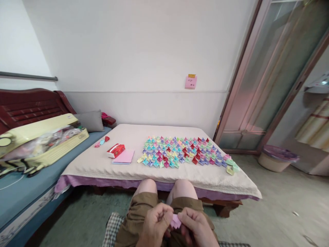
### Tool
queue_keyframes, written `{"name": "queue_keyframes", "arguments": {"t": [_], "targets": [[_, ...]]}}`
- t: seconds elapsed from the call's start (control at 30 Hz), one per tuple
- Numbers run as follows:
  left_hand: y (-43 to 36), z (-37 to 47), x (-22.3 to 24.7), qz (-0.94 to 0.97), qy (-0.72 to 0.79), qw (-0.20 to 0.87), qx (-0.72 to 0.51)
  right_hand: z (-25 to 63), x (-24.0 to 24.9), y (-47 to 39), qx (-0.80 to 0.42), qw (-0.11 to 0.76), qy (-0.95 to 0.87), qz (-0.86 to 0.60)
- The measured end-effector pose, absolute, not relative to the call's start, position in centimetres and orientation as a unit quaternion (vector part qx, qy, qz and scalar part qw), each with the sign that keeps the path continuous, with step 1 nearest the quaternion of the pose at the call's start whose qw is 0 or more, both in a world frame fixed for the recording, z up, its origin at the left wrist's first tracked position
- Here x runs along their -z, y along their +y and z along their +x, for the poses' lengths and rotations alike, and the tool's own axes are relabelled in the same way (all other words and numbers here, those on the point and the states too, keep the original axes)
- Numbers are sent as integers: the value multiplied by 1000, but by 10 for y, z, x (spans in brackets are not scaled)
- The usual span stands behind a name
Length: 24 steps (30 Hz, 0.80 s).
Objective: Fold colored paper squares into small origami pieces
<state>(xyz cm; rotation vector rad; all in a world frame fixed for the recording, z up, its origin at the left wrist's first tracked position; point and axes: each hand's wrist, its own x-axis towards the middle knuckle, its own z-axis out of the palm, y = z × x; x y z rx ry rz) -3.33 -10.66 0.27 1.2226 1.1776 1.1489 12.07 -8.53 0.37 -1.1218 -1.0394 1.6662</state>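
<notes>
Over my lap, a small folded piece of pink paper (175, 222) is pinched between both hands. My left hand (157, 222) grips its left edge with thumb and fingers. On the opposite edge, the thumb and fingers of my right hand (196, 224) are closed. Part of the paper is hidden behind the fingertips. Beyond my knees, rows of folded paper pieces (180, 151) in many colours cover much of the cloth-covered table (97, 169). To their left lies a stack of pink square paper (124, 156).
A red tissue pack (116, 150) sits beside the paper stack, with a few small coloured items (102, 141) behind it. At left, an open yellow suitcase (51, 137) rests on a bed (23, 195). A lined bin (277, 159) stands on the floor at right.
</notes>
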Motion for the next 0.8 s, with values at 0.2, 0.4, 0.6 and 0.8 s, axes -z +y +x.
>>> {"name": "queue_keyframes", "arguments": {"t": [0.2, 0.4, 0.6, 0.8], "targets": [[-114, -39, -3, 716, 419, 188, -526, 120, -5, -82, -670, 434, -385, -463], [-111, -44, -10, 771, 377, 81, -506, 124, -14, -89, -636, 433, -445, -458], [-111, -48, -21, 762, 386, 153, -497, 137, -25, -95, -293, 458, -740, -396], [-112, -48, -13, 755, 396, 156, -500, 137, -19, -93, -122, 415, -842, -322]]}}
